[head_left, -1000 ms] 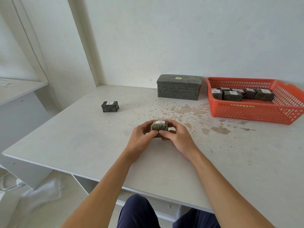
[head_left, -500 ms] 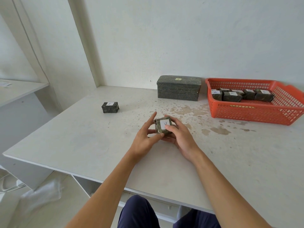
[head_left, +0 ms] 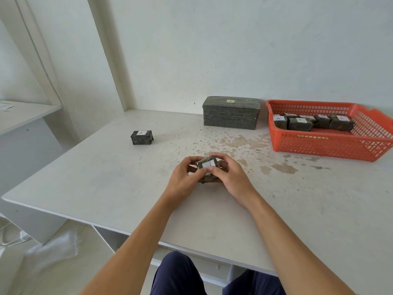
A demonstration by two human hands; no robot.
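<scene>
A small dark taped block [head_left: 208, 165] with a white label facing up sits between both hands, just above the middle of the white table [head_left: 110, 184]. My left hand [head_left: 184, 179] grips its left side with curled fingers. My right hand [head_left: 230, 176] grips its right side, thumb lying over the label. Much of the block is hidden by the fingers. Another small dark block [head_left: 142, 137], labelled A, lies alone on the table to the far left.
A large dark taped box [head_left: 231, 112] stands against the back wall. To its right an orange mesh basket [head_left: 331, 143] holds several small labelled blocks [head_left: 299, 123]. Brown stains mark the tabletop near the basket. A lower shelf [head_left: 23, 116] is at the left.
Both hands turned the block between them: its label tipped toward me, then back up. The left fingers, spread half a second ago, have curled round it again.
</scene>
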